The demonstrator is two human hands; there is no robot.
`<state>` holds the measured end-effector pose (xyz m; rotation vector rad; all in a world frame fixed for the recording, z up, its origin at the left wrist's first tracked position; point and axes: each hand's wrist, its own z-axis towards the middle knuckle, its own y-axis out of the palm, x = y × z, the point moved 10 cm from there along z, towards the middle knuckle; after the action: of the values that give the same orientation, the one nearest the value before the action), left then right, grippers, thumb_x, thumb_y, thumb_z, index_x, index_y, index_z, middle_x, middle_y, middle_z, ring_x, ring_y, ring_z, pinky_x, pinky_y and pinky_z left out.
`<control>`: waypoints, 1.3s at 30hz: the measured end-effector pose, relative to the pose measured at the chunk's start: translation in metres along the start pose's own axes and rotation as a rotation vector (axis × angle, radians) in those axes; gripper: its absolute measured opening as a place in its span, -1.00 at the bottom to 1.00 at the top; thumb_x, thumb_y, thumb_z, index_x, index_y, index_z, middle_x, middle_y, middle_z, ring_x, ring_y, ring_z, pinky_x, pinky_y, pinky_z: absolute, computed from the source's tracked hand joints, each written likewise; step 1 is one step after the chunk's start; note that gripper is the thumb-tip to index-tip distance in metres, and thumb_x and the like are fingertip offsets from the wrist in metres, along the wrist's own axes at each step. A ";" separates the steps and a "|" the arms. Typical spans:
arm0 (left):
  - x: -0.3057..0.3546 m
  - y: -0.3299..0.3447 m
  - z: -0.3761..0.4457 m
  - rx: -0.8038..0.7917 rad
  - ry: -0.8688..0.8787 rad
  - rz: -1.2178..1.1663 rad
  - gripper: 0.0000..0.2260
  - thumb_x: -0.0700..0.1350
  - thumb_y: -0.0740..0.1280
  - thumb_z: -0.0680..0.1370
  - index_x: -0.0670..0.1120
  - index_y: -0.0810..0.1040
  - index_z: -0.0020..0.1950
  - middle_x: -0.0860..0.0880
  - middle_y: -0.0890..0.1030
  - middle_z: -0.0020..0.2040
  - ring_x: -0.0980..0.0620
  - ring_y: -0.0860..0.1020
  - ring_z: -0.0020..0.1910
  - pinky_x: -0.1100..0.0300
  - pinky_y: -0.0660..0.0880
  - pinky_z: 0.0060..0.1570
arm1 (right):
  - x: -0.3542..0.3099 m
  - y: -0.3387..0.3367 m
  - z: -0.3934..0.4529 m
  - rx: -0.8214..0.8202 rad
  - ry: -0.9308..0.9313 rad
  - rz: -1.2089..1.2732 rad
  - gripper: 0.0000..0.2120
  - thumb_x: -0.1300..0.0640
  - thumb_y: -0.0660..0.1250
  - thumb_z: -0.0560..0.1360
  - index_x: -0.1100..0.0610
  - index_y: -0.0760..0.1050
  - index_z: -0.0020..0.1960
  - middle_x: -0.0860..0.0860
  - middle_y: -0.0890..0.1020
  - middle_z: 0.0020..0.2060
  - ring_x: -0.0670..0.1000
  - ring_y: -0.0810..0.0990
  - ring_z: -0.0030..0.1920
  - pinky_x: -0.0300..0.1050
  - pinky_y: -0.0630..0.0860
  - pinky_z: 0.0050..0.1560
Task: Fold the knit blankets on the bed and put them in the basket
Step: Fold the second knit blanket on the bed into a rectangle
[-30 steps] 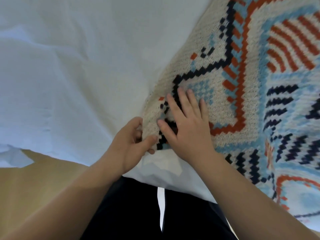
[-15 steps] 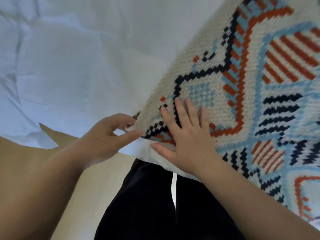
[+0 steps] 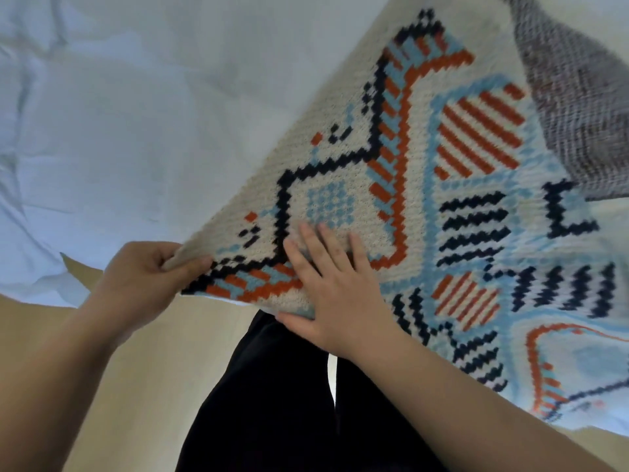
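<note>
1. Pinching the corner of the patterned blanket [image 3: 425, 199], the left hand [image 3: 143, 284] has its thumb on top and its curled fingers beneath the cream edge, which it holds up off the bed [image 3: 136, 114].
2. Fingers straight and spread, the right hand [image 3: 337, 294] lies flat on the blanket just beside that corner; its thumb sits at the near edge of the knit, touching it, and grips nothing.
3. This blanket is cream with navy, rust-orange and light blue blocks and stripes. It spreads from the held corner away to the right across the bed, reaching past the near edge.
4. A grey blanket [image 3: 578, 114] lies at the upper right, overlapping the patterned one.
5. White sheets cover the bed on the left and show creases.
6. Below the hands are the person's dark trousers [image 3: 272, 403] and a pale tan floor [image 3: 119, 420].
</note>
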<state>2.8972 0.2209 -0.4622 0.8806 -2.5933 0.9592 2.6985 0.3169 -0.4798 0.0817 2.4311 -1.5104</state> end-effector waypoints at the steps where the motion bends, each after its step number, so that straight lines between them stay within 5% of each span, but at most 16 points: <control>1: -0.003 -0.002 -0.002 0.005 -0.016 0.048 -0.84 0.03 0.47 0.50 0.21 0.66 -0.28 -0.11 0.56 -0.46 -0.08 0.47 -0.40 0.16 0.33 -0.32 | -0.002 0.002 -0.001 -0.003 0.006 0.010 -0.11 -0.46 0.07 0.48 0.06 -0.01 0.61 0.11 0.03 0.60 0.16 -0.03 0.59 0.30 -0.05 0.52; 4: 0.021 0.010 -0.005 0.089 0.120 0.349 -0.93 0.06 0.43 0.52 0.09 0.65 -0.08 -0.05 0.65 -0.14 -0.17 0.60 -0.09 0.05 0.45 -0.16 | 0.003 0.005 -0.002 0.015 0.058 0.071 -0.17 -0.44 -0.04 0.52 0.07 0.06 0.60 0.10 0.05 0.59 0.15 -0.03 0.59 0.26 -0.08 0.53; 6: 0.059 0.029 -0.014 0.220 0.345 0.549 -0.63 0.05 0.45 0.49 -0.08 0.55 0.23 -0.12 0.56 0.19 -0.20 0.53 0.15 -0.10 0.45 0.08 | 0.013 0.001 -0.002 0.062 0.108 0.109 -0.24 -0.39 -0.05 0.56 0.06 0.10 0.59 0.10 0.10 0.59 0.14 0.00 0.59 0.24 -0.09 0.52; 8: 0.101 0.051 -0.027 0.296 0.585 0.595 -0.52 0.05 0.44 0.50 -0.15 0.49 0.33 -0.17 0.51 0.31 -0.23 0.47 0.27 -0.14 0.40 0.20 | 0.026 -0.007 -0.003 0.134 0.167 0.135 -0.30 -0.34 0.00 0.58 0.05 0.16 0.58 0.10 0.15 0.58 0.13 0.03 0.59 0.23 -0.06 0.52; 11: 0.133 0.099 -0.028 0.187 0.831 0.731 -0.54 0.08 0.33 0.55 -0.16 0.53 0.35 -0.20 0.48 0.40 -0.24 0.42 0.39 -0.17 0.31 0.38 | 0.052 -0.016 -0.005 0.213 0.240 0.131 -0.33 -0.27 0.11 0.55 0.07 0.26 0.55 0.12 0.20 0.56 0.15 0.07 0.58 0.23 -0.02 0.53; 15: 0.155 0.160 -0.009 -0.012 0.947 0.929 -0.47 0.14 0.06 0.64 -0.14 0.44 0.47 -0.17 0.36 0.52 -0.16 0.25 0.55 -0.18 0.09 0.50 | 0.095 -0.018 -0.016 0.236 0.349 0.167 -0.35 -0.22 0.12 0.57 0.06 0.21 0.57 0.10 0.13 0.59 0.13 -0.02 0.60 0.20 -0.05 0.54; 22: 0.286 0.230 0.021 -0.007 1.167 1.032 -0.44 0.20 0.01 0.66 -0.12 0.37 0.51 -0.13 0.31 0.55 -0.11 0.22 0.56 -0.16 0.10 0.48 | 0.220 -0.050 -0.074 0.458 0.653 0.298 -0.48 -0.20 -0.05 0.66 -0.04 0.21 0.56 -0.07 0.14 0.58 0.01 0.01 0.59 0.07 -0.04 0.54; 27: 0.391 0.271 0.019 -0.008 1.240 1.018 -0.47 0.17 -0.06 0.66 -0.05 0.42 0.48 -0.06 0.42 0.49 -0.10 0.33 0.50 -0.13 0.27 0.46 | 0.327 -0.084 -0.139 0.798 0.899 0.533 -0.65 0.10 0.14 0.64 0.03 0.47 0.39 -0.03 0.49 0.37 0.03 0.40 0.39 0.06 0.38 0.39; 30: 0.417 0.297 0.014 -0.060 1.282 1.074 -0.44 0.19 -0.14 0.65 0.04 0.57 0.28 0.06 0.63 0.21 0.02 0.56 0.21 0.01 0.42 0.31 | 0.374 -0.064 -0.155 0.500 0.945 0.628 -0.61 0.18 0.21 0.60 -0.01 0.46 0.40 -0.06 0.53 0.32 -0.02 0.46 0.31 -0.10 0.42 0.31; 33: 0.418 0.311 0.019 -0.145 1.210 1.150 -0.45 0.25 -0.15 0.59 0.10 0.59 0.15 0.20 0.58 -0.01 0.18 0.53 -0.06 0.20 0.51 0.04 | 0.378 -0.047 -0.145 0.170 0.739 0.482 -0.56 -0.04 0.30 0.55 -0.09 0.40 0.42 -0.14 0.45 0.32 -0.03 0.36 0.36 -0.07 0.33 0.39; 35: 0.408 0.315 0.020 -0.188 1.154 1.334 -0.52 0.32 -0.08 0.56 0.18 0.52 0.20 0.25 0.52 0.00 0.23 0.50 -0.08 0.26 0.49 0.02 | 0.379 -0.047 -0.141 0.124 0.664 0.409 -0.65 -0.13 0.28 0.56 -0.11 0.45 0.32 -0.15 0.49 0.19 -0.03 0.40 0.24 -0.07 0.37 0.29; 39: 0.387 0.312 0.019 -0.308 0.998 1.620 -0.37 0.46 -0.17 0.50 0.19 0.41 0.33 0.25 0.54 -0.07 0.23 0.48 -0.04 0.23 0.28 0.13 | 0.400 -0.068 -0.139 0.286 0.590 0.404 -0.89 0.00 0.31 0.57 0.03 0.52 -0.06 -0.09 0.52 -0.18 -0.01 0.49 -0.14 -0.10 0.42 -0.14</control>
<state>2.3996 0.2204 -0.4769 -1.6155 -1.9149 0.7629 2.2730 0.3706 -0.4679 1.1464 2.3488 -1.7950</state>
